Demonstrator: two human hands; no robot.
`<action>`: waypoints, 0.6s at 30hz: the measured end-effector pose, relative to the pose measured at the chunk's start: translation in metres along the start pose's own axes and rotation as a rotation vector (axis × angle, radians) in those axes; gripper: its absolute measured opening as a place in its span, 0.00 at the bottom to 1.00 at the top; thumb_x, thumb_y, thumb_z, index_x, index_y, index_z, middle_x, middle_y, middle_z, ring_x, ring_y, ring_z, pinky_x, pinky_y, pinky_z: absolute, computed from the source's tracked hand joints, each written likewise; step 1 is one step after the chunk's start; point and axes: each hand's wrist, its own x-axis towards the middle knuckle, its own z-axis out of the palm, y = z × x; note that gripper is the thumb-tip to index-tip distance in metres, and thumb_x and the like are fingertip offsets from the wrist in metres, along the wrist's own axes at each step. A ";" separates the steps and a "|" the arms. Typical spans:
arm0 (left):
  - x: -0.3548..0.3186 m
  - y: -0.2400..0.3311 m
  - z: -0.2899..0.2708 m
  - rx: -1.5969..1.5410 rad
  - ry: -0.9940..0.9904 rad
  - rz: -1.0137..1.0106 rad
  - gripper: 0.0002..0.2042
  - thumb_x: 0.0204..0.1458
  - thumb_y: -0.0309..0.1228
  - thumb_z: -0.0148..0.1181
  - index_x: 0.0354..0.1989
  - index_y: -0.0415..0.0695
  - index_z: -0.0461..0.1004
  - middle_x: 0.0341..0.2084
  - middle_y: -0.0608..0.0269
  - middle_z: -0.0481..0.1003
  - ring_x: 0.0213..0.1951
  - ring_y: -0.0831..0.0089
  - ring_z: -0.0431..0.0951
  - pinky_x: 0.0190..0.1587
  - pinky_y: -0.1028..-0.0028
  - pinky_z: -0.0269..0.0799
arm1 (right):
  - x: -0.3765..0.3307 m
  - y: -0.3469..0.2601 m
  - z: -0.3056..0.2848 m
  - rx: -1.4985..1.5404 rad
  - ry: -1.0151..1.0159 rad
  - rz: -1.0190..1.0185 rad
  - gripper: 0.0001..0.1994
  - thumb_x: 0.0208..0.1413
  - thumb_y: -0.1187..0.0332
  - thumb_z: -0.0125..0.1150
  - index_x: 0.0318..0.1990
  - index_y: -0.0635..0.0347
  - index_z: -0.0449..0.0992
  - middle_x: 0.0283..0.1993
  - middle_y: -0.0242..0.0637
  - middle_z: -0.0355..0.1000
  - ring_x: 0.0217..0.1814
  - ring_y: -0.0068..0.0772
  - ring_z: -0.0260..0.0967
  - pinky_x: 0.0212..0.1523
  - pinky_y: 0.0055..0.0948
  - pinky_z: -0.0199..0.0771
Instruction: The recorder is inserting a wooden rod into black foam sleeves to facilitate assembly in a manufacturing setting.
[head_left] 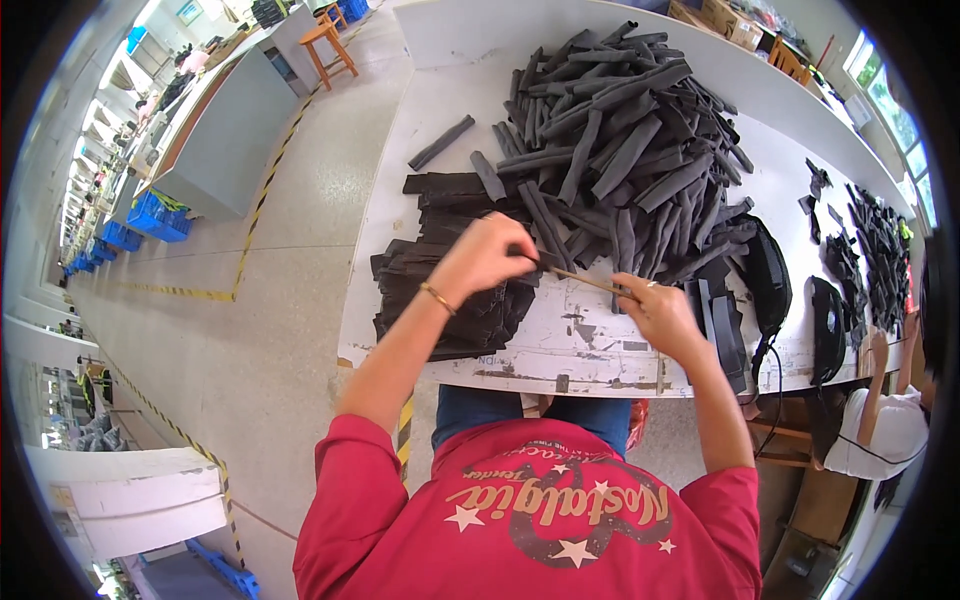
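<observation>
My right hand (655, 308) grips one end of a thin tan stick (582, 279) over the front of the white table. The stick slants up and left toward my left hand (490, 258), whose fingers are pinched on a dark fabric piece at its far end; my fingers partly hide this piece. Beneath my left hand and forearm lie stacks of flat dark fabric pieces (405, 270). Just beyond both hands rises a large heap of dark grey fabric tubes (620, 140). One loose tube (441, 142) lies apart on the left.
Right of my right hand are flat dark strips (715, 320) and a black curved pouch (768, 275). A low white board (790, 90) borders the table's far side. At far right, a co-worker's hand (880, 348) is near more dark pieces (885, 265). A wooden stool (328, 50) stands beyond.
</observation>
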 end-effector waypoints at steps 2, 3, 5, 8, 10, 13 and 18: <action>-0.001 0.027 0.023 0.062 -0.007 0.179 0.07 0.36 0.28 0.66 0.25 0.43 0.76 0.28 0.64 0.75 0.42 0.64 0.72 0.50 0.66 0.64 | 0.008 -0.007 0.032 0.174 0.004 -0.010 0.15 0.53 0.73 0.58 0.49 0.59 0.72 0.22 0.42 0.70 0.21 0.36 0.68 0.25 0.31 0.67; -0.006 0.043 0.032 0.141 0.019 0.283 0.07 0.37 0.28 0.65 0.26 0.44 0.75 0.30 0.65 0.75 0.45 0.65 0.71 0.53 0.64 0.62 | 0.011 -0.012 0.044 0.309 -0.041 0.034 0.13 0.54 0.73 0.57 0.49 0.60 0.72 0.20 0.38 0.69 0.21 0.31 0.66 0.25 0.29 0.66; -0.015 0.067 0.027 0.261 0.114 0.386 0.10 0.37 0.27 0.67 0.30 0.43 0.74 0.39 0.62 0.72 0.50 0.65 0.68 0.56 0.62 0.58 | 0.005 -0.016 0.067 0.648 -0.072 0.222 0.12 0.57 0.70 0.55 0.47 0.63 0.72 0.22 0.34 0.69 0.25 0.25 0.67 0.29 0.27 0.67; -0.038 0.057 0.016 -0.068 1.223 0.051 0.24 0.40 0.23 0.67 0.48 0.39 0.67 0.50 0.53 0.64 0.54 0.64 0.63 0.57 0.64 0.59 | -0.011 -0.017 0.093 0.910 -0.149 0.366 0.10 0.60 0.69 0.52 0.45 0.64 0.73 0.22 0.25 0.63 0.26 0.15 0.58 0.28 0.20 0.61; -0.051 0.033 0.024 -1.084 1.018 -0.209 0.22 0.48 0.31 0.65 0.51 0.40 0.66 0.38 0.57 0.69 0.44 0.63 0.70 0.52 0.61 0.67 | -0.013 -0.032 0.107 0.994 -0.213 0.353 0.08 0.61 0.68 0.51 0.40 0.64 0.73 0.22 0.24 0.62 0.25 0.15 0.57 0.28 0.20 0.60; -0.065 0.000 0.079 -1.786 0.767 -0.343 0.15 0.55 0.32 0.58 0.47 0.40 0.67 0.25 0.62 0.72 0.29 0.67 0.74 0.41 0.61 0.74 | -0.011 -0.058 0.135 0.931 -0.079 0.313 0.08 0.62 0.69 0.49 0.35 0.64 0.71 0.21 0.25 0.62 0.25 0.15 0.56 0.27 0.19 0.59; -0.057 0.020 0.079 -1.793 0.933 -0.413 0.11 0.55 0.34 0.59 0.43 0.42 0.72 0.18 0.69 0.71 0.23 0.76 0.73 0.32 0.69 0.76 | -0.022 -0.086 0.158 0.834 0.146 0.385 0.09 0.63 0.71 0.46 0.39 0.67 0.71 0.19 0.30 0.61 0.23 0.19 0.56 0.24 0.24 0.60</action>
